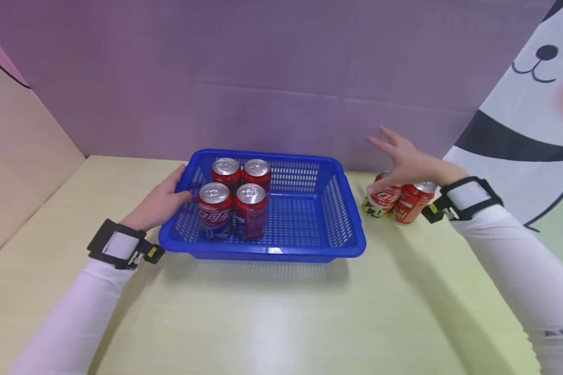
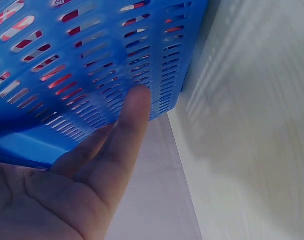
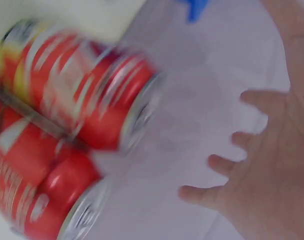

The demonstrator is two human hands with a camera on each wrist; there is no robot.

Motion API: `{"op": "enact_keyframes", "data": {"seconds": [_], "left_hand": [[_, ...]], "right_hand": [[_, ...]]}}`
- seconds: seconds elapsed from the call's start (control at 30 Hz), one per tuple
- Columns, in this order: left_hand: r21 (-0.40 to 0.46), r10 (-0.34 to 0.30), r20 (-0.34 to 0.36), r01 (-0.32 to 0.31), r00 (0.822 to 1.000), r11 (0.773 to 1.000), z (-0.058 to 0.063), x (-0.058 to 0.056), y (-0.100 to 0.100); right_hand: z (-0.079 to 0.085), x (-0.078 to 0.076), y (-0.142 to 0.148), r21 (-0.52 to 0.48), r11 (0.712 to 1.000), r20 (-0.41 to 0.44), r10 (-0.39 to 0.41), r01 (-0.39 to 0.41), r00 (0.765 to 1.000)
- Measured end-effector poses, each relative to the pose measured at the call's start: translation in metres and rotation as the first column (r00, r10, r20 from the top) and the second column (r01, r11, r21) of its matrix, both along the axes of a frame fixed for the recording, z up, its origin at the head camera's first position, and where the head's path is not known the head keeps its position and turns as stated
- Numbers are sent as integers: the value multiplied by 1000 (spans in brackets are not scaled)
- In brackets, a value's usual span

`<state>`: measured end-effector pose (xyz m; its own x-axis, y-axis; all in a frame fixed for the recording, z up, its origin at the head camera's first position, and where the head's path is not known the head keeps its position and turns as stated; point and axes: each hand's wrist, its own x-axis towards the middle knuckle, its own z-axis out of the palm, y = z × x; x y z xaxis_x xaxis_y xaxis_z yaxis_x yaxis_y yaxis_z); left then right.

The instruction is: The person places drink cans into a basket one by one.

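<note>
The right hand [image 1: 401, 161] is spread, its fingers apart, over a checkered can [image 1: 383, 199] and a plain red can [image 1: 413, 204]. In the right wrist view, the visible fingertips stand apart from both cans; thumb contact cannot be determined. The hand covers part of the checkered can's top in the head view. Both cans are motion-blurred in the right wrist view, and the plain red can is cut off by the frame.

The left hand [image 1: 161, 200] grips the left end of the blue basket [image 1: 309, 254], thumb over the rim, a finger along the outer wall. Most of its fingers are hidden behind that wall in the head view. In the left wrist view, the basket is cut off and its contents appear only as red and white patches through the slots.

Inside the basket, four red cans [image 1: 214, 208] stand upright near the left hand; the front pair hides the lower bodies of the rear pair. The basket and the two outside cans rest on the surface [image 1: 272, 317], the cans just beyond the basket's right end.
</note>
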<state>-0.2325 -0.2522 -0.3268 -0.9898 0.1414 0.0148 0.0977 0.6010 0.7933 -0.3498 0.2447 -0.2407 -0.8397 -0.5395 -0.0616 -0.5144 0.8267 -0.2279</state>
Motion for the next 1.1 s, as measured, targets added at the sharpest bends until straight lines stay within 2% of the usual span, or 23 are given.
{"op": "enact_keyframes", "data": {"seconds": [0.17,0.27,0.43,0.7,0.97,1.1], "left_hand": [[5,12,2,-12,1000,1000,-2,-1,0],[12,15,1,-15,1000,1000,-3,0,0],[18,11,4,-11,1000,1000,-2,1,0],[9,20,-1,-20,1000,1000,0,-1,0],[6,16,2,-16,1000,1000,0,0,-1],[0,19,1,-19,1000,1000,0,1,0]], "right_hand": [[-15,-12,5,107,991,74,76,-83,994],[-24,-15,5,155,984,88,79,-92,993],[-31,-19,5,229,972,99,38,-60,994],[-41,-25,6,200,980,163,-34,1,986],[-46,-30,5,191,981,119,15,-38,993],[-44,-30,5,196,981,152,-18,-12,988]]}}
